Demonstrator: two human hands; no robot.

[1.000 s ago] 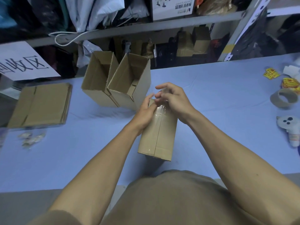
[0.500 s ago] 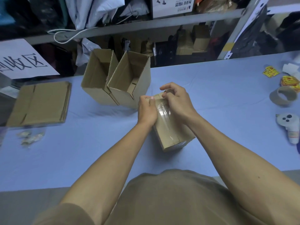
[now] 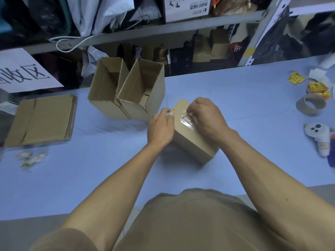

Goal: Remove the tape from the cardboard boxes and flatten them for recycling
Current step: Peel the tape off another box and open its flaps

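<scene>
Meanwhile, a sealed cardboard box (image 3: 194, 142) sits on the blue table (image 3: 235, 109), just right of two open boxes (image 3: 126, 95). L hand (image 3: 160, 128) grips its left side w/ curled fingers; R hand (image 3: 206, 116) pinches clear tape (image 3: 185, 121) on top. Flattened cardboard (image 3: 41, 120) lies well left of it.

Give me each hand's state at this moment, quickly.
Left hand: grips the side of the taped box, steadying it.
Right hand: pinches the clear tape on the box top.
</scene>
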